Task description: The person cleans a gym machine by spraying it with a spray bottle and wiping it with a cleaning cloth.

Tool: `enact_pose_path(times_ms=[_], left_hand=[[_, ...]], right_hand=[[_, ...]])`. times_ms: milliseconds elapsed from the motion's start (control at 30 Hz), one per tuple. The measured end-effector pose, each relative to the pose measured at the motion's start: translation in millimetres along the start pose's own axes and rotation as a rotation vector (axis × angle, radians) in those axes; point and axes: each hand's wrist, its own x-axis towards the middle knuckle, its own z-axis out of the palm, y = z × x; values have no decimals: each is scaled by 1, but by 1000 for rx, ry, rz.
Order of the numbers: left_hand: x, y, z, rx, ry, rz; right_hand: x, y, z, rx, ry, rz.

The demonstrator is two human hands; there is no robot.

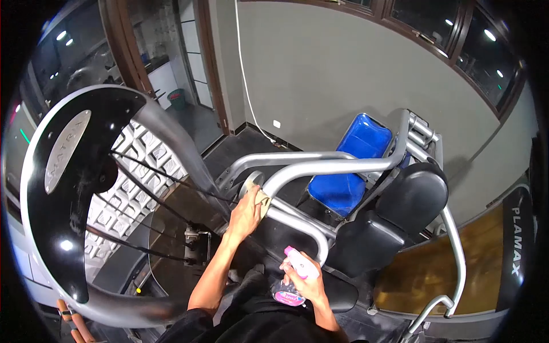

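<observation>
My left hand (245, 214) is closed on a yellowish cloth (262, 200) and presses it against the silver tube frame (280, 178) of a gym machine, close to a round end piece (252, 182). In my right hand (306, 283) is a spray bottle (290, 292) with a white and pink spray head and a pink label on its clear body. The bottle is upright in front of my body, above the dark seat area. My fingers wrap around its neck, partly hiding it.
A black padded seat and backrest (413, 194) stand at the right. Behind the tubes is a blue chair (366, 137). The machine's black and silver tower (68, 154) with cables curves along the left. A brown panel (434, 274) is at lower right, a grey wall (343, 74) behind.
</observation>
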Motion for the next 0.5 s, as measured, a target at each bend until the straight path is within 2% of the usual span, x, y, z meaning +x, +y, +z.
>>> enact_pose_path(times_ms=[133,200,267,333,367,433,467,500], left_hand=[[35,-19,-1,-422,-429,-486],[26,-73,53,-417,-339,-454],[33,-106,77,-974,-691,-680],[46,-80,54,-1053,-799,-821],[53,-68,45,-932,-774,-682],[28,-86,76,-689,-395,-443],[45,-36,24,-455,-352,-277],[47,-24,12,-372,-372,-164]], right_hand=[[13,-2,-11,-7,11,20],[24,-2,-16,-24,17,0],[37,-9,-17,73,83,-16],[51,-17,-16,84,161,-10],[55,-10,-19,61,156,-14],[64,-10,-17,59,201,4],[68,-10,-15,56,223,15],[72,-11,-14,88,231,26]])
